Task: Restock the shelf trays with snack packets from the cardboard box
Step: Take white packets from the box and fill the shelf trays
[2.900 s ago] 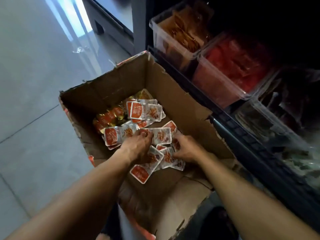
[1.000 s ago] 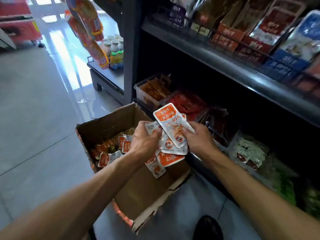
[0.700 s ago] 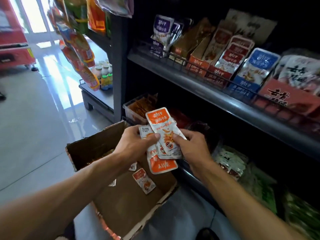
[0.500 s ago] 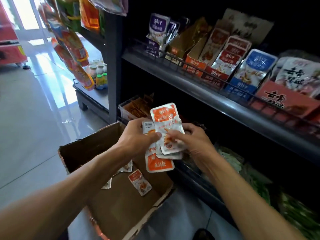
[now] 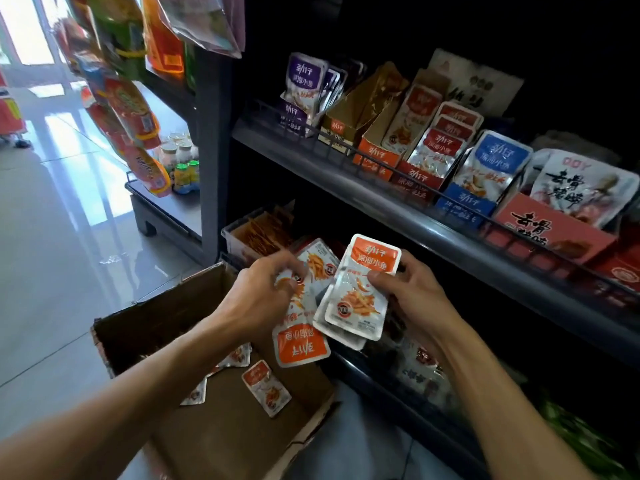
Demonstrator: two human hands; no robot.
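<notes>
I see left hand (image 5: 258, 299) and right hand (image 5: 412, 292) gripping snack packets (image 5: 356, 292), long axes upright; orange tray (image 5: 375, 157) lies up-right, nearer the right hand.

Daylight pours in from the far left, leaving white glare streaks on the glossy floor (image 5: 79, 209). The shelving (image 5: 398, 216) on the right sits in deep shadow, its recesses nearly black. Wide-angle distortion bends the edges; the near-right corner is blurred.

Orange-and-silver snack packets (image 5: 356, 292) fanned above cardboard box (image 5: 221, 441) (perhaps five).
</notes>
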